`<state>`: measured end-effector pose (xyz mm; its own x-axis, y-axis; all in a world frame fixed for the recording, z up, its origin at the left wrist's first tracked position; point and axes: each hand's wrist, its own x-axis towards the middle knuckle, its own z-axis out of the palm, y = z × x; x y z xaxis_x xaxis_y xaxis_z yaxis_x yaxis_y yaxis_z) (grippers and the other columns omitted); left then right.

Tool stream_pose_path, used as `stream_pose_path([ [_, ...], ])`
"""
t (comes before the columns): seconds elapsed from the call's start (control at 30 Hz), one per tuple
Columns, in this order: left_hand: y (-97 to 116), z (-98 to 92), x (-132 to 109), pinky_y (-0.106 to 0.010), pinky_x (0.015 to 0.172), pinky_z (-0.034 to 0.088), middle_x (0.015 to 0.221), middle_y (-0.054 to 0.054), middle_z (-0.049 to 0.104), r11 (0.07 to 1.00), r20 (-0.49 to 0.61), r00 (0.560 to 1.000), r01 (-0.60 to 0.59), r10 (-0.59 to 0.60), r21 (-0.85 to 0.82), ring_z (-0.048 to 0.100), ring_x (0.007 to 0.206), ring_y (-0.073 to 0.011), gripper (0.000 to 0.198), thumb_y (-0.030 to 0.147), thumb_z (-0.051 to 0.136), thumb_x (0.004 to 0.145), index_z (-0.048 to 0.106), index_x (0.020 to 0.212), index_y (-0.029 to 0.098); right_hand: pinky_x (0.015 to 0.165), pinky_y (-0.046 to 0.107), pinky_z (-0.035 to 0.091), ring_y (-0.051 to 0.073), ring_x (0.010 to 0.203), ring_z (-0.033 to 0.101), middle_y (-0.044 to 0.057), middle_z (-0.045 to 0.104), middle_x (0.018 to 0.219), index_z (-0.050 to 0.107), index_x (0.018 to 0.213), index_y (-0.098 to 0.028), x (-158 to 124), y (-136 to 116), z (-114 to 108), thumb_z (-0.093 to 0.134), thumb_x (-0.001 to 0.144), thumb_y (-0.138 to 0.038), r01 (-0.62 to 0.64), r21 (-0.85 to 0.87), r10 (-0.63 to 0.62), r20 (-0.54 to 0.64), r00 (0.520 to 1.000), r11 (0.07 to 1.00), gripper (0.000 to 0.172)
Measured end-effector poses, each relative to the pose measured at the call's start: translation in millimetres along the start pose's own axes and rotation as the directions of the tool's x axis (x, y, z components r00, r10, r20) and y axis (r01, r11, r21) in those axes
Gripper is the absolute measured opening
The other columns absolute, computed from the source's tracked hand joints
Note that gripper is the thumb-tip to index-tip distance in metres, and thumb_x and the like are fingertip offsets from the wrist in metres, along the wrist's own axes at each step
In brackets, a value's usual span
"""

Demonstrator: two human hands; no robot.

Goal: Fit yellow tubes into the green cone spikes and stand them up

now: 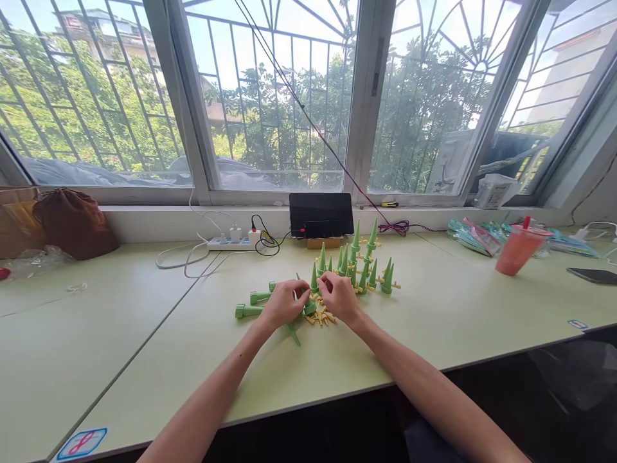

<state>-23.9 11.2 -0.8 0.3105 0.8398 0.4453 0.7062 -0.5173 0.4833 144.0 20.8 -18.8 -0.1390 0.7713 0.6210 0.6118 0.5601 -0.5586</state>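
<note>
Roughly, taking noon as the window and your hands as hub: your left hand (pixel 283 303) pinches a tilted green spike (pixel 310 308), its capped end showing below the fingertips. Your right hand (pixel 340 297) is just beside it, thumb and fingertips drawn together; cannot tell whether anything sits between them. Loose yellow pieces (pixel 322 317) piled at six o'clock. Standing spikes (pixel 371 241) crowd twelve to two, near your right knuckles, yellow bits jutting from several; lying spikes (pixel 247 311) at nine. Tabletop (pixel 443 308) gives elbow room at three, out toward the red cup (pixel 515 252), and at nine past the seam (pixel 156 328). Front edge crosses under both forearms at six. Tablet (pixel 321 212) limits reach at twelve. Your left hand covers the middles of lying spikes, one tip poking out at seven; your right hides some standing bases. Forearms cut off at the bottom, phone (pixel 592 276) clipped at three. Corner sticker (pixel 81 444), eight o'clock: red looped stroke, digit or letter unclear. Small sticker (pixel 577 324), just past three, illegible.
</note>
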Motion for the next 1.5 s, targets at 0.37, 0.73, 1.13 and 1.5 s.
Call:
stream_pose_path([
  [0.37,-4.0,1.5,-1.1,-0.028,0.065,0.044,0.074,-0.003,0.057,0.992,-0.002,1.0,0.016,-0.016,0.123,0.056,0.062,-0.0155,0.022,0.032,0.053,0.083,0.072,0.084,0.021,0.051,0.021,0.029,0.01,0.048,0.042,-0.003,0.049,0.054,0.053,0.07,-0.018,-0.1,2.2,1.0,0.045,0.09,-0.028,0.019,-0.007,-0.019,0.009,1.0,1.0,0.024],
  [0.73,-8.0,2.8,-1.8,-0.03,0.074,0.046,0.087,-0.005,0.068,0.986,0.003,0.997,0.077,-0.078,0.146,0.062,0.078,-0.02,0.027,0.029,0.053,0.082,0.075,0.097,0.024,0.05,0.022,0.028,0.011,0.049,0.045,-0.001,0.053,0.055,0.057,0.072,-0.018,-0.9,0.9,-1.2,0.046,0.089,-0.025,-0.011,-0.089,0.013,0.025,1.0,0.996,0.021],
  [1.13,-6.2,2.6,-1.7,-0.028,0.066,0.043,0.081,-0.005,0.065,0.992,-0.103,0.995,0.029,-0.017,0.123,0.057,0.067,-0.0163,0.023,0.029,0.051,0.084,0.072,0.082,0.019,0.052,0.022,0.03,0.012,0.052,0.049,0.001,0.06,0.06,0.063,0.074,-0.017,0.4,2.9,-1.0,0.05,0.088,-0.023,-0.036,-0.135,0.042,0.04,0.998,0.99,0.02],
  [1.5,2.8,1.3,-2.2,-0.025,0.061,0.039,0.075,-0.003,0.063,0.995,-0.176,0.98,-0.078,0.088,0.063,0.054,0.064,-0.0136,0.021,0.028,0.052,0.086,0.067,0.075,0.018,0.052,0.023,0.029,0.012,0.05,0.047,0.002,0.056,0.056,0.059,0.065,-0.017,3.2,1.9,-4.7,0.043,0.093,-0.032,-0.053,-0.107,0.054,0.005,0.999,0.993,0.035],
])
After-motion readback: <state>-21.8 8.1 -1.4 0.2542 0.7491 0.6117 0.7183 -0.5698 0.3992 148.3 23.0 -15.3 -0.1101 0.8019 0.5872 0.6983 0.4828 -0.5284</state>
